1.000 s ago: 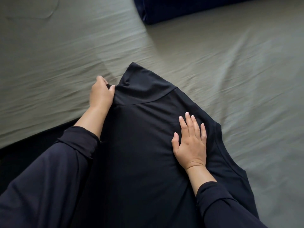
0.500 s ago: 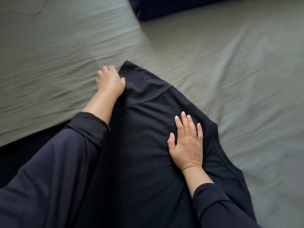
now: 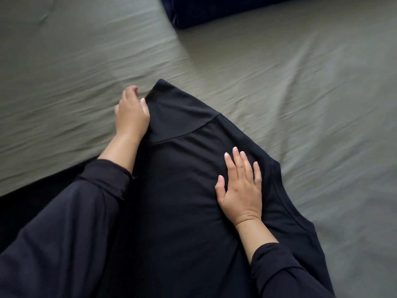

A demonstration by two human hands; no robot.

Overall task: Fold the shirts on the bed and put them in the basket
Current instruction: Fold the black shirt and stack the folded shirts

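Right hand presses flat, fingers straight, on black knit shirt mid-frame. Left hand grips its collar edge; best pull taut before folding on grey-green bed sheet.

1. The shirt is plain black, with no print or pattern; its collar band is the same black.
2. The bed wears a dull grey-green sheet, plain, marked only by creases.
3. At the top edge lies a dark navy blue fabric bundle, unpatterned.
4. Both sleeves of the person are dark navy, plain.
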